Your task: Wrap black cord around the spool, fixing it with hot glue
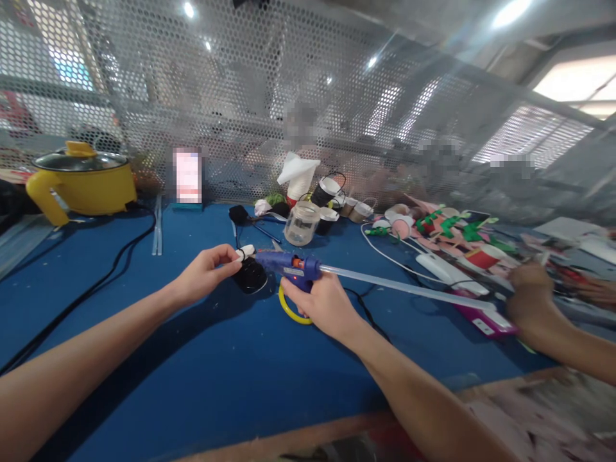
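Observation:
My right hand (332,305) is wrapped around the handle of a blue hot glue gun (276,262), whose small red light is lit. A long clear glue stick (385,281) sticks out of its back end to the right. The gun's nozzle end points left, close to a small black-and-white piece (250,276) with a rounded black body and a white top. Thumb and fingers of my left hand (212,273) pinch this piece by its white top. Whether the nozzle touches it, I cannot tell. Beneath the gun, a yellow ring (293,314) shows partly behind my right hand.
Behind my hands stand a clear jar (301,224), white paper cups (298,183) and small black-and-white cups (327,189). A yellow electric pot (86,183) and a lit phone (187,176) are at left. Another person's hand (529,295) is near a purple-and-white power strip (484,321) at right.

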Action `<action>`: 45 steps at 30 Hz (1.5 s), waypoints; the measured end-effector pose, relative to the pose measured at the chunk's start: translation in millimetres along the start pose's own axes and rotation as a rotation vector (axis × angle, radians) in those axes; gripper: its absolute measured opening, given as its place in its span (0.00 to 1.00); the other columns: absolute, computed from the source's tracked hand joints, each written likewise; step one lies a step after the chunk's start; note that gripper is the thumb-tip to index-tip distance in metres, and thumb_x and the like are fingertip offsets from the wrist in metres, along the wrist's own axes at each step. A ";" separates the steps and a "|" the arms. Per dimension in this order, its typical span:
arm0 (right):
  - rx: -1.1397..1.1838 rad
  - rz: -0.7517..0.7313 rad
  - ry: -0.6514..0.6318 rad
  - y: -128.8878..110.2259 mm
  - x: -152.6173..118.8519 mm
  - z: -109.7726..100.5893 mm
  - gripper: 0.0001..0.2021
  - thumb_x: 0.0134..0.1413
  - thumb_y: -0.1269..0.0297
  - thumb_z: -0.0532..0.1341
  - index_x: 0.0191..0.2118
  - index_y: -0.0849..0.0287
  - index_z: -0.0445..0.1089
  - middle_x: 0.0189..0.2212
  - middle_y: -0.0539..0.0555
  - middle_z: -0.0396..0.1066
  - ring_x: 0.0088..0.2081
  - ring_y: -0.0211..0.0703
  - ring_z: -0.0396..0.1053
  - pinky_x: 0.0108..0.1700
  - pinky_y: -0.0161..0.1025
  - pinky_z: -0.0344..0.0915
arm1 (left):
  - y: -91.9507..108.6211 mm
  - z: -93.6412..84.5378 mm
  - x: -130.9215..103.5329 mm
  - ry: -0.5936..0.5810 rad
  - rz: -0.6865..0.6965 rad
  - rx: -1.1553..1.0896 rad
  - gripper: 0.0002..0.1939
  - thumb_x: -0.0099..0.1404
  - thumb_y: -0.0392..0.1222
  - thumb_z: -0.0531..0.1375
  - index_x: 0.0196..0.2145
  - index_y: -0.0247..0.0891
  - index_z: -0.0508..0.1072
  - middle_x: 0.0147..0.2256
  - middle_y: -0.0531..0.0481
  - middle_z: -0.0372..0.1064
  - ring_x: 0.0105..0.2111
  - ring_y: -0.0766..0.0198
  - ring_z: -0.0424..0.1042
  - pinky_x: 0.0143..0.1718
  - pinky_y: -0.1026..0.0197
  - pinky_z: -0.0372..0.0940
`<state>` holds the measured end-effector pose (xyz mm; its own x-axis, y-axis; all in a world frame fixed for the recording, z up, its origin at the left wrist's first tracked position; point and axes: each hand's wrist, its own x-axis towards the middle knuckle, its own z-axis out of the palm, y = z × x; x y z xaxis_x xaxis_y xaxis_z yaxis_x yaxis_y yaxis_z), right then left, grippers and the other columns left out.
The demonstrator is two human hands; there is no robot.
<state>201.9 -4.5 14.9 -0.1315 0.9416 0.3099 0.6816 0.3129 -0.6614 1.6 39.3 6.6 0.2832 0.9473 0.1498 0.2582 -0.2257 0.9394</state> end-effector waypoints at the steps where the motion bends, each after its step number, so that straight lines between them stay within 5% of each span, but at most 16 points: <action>1: -0.002 0.009 -0.006 -0.5 -0.4 -0.1 0.07 0.45 0.62 0.55 0.24 0.59 0.66 0.09 0.47 0.59 0.14 0.38 0.62 0.18 0.33 0.58 | 0.0 -0.2 0.0 0.001 0.003 0.004 0.06 0.51 0.41 0.57 0.22 0.36 0.64 0.21 0.56 0.60 0.23 0.70 0.59 0.28 0.66 0.54; 22: 0.097 0.048 -0.044 -0.5 2.4 -3.6 0.10 0.45 0.63 0.55 0.18 0.59 0.60 0.07 0.45 0.57 0.11 0.33 0.58 0.17 0.31 0.58 | -1.9 -1.7 0.8 -0.029 0.009 -0.025 0.08 0.51 0.43 0.56 0.23 0.35 0.63 0.22 0.57 0.59 0.25 0.70 0.58 0.30 0.65 0.53; 29: 0.152 0.165 -0.057 -2.3 6.0 -7.2 0.10 0.45 0.62 0.55 0.19 0.62 0.62 0.08 0.46 0.57 0.11 0.33 0.58 0.17 0.31 0.59 | -0.3 -1.3 1.1 -0.049 -0.007 -0.046 0.09 0.50 0.43 0.57 0.23 0.36 0.62 0.23 0.57 0.60 0.26 0.70 0.58 0.31 0.65 0.53; 45: 0.113 0.103 -0.036 -0.7 4.8 -5.5 0.11 0.45 0.63 0.55 0.17 0.60 0.61 0.08 0.46 0.58 0.11 0.33 0.59 0.17 0.30 0.59 | -1.5 -2.0 0.7 -0.042 -0.016 -0.039 0.08 0.50 0.43 0.57 0.23 0.36 0.62 0.22 0.56 0.59 0.25 0.69 0.57 0.28 0.65 0.52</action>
<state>204.7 -0.9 20.6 -0.0922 0.9726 0.2136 0.6078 0.2248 -0.7616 -0.5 40.8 5.9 0.3181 0.9401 0.1227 0.2270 -0.2012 0.9529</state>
